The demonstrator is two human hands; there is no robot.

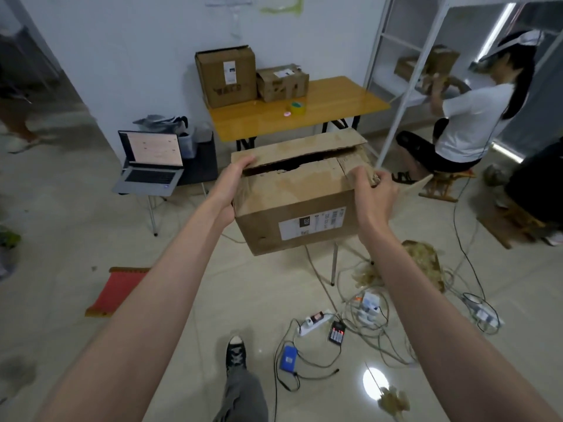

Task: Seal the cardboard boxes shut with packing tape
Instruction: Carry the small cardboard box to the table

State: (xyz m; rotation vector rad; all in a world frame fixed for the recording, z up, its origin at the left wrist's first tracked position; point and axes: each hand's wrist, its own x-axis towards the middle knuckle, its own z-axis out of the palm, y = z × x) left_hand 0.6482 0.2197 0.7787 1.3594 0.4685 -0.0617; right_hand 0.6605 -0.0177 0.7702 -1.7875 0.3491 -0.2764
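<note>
1. Cardboard box (300, 205) sits in mid-frame, held up in front of the person at about the height of the yellow table (335, 109) behind it; a thin metal leg shows under it, so it may rest on a stand, but I cannot tell.
2. Left hand (233, 185) grips the box's left top edge, fingers curled over onto the far flap, palm against the side.
3. Right hand (373, 188) is curled around the right top corner, pinching a torn bit of flap (the cardboard there looks ragged).
4. Top flaps are not closed: a dark gap runs between the near and far flaps, and the far one stands slightly raised.
5. To do this step well, I judge both flaps should be pressed flat until their edges meet, with the box set down steady so one hand can be freed.
6. Tape roll (297, 107) lies on the yellow table, well apart from the box and beyond it, near two other boxes (253, 77) that stand against the wall.
7. Hard to make out: what is inside the box, whether the bottom is sealed, and the printing on the white label (312, 223).
8. Right fingertips are partly hidden behind the corner, so the exact hold is uncertain.
</note>
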